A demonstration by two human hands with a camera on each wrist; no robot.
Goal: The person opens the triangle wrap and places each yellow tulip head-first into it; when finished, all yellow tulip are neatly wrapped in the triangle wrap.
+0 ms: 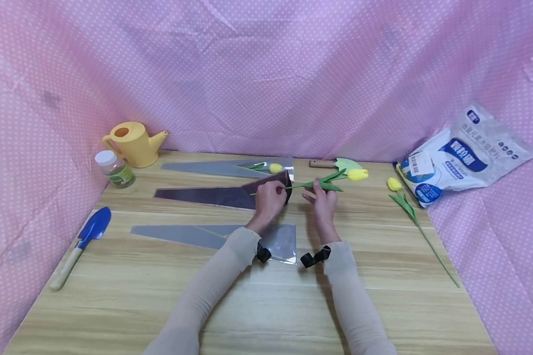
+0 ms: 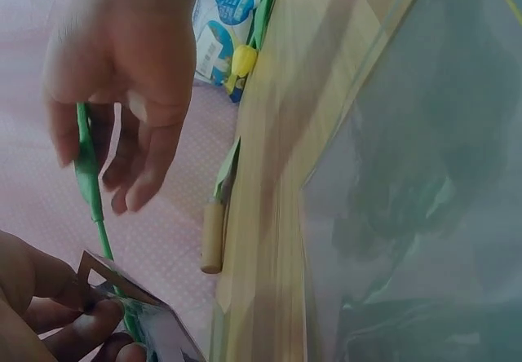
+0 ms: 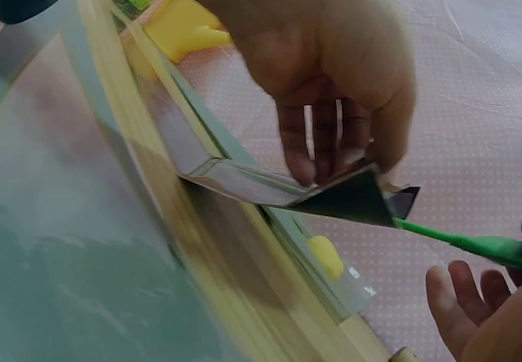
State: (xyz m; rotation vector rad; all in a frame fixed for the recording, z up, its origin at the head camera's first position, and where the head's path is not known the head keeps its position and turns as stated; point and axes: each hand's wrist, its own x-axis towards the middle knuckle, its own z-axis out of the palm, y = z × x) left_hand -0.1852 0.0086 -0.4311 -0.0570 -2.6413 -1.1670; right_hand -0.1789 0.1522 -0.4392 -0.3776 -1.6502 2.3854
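Where stem (image 1: 299, 186) enters sleeve (image 1: 231, 195), tip hidden; left hand (image 1: 270, 199) pinches sleeve, right hand (image 1: 322, 203) grips stem.

Green stem (image 2: 88, 184) between two hands

Likely a staged craft booth: pink cloth backdrop (image 1: 266, 74).

A glossy clear plastic sleeve (image 1: 231, 195) is seen on matt, grained wood of the table (image 1: 266, 305). The tulip (image 1: 333, 180) looks smooth and plastic. Pink dotted cloth (image 1: 266, 69) is draped behind; the bag (image 1: 462, 155) is shiny plastic.
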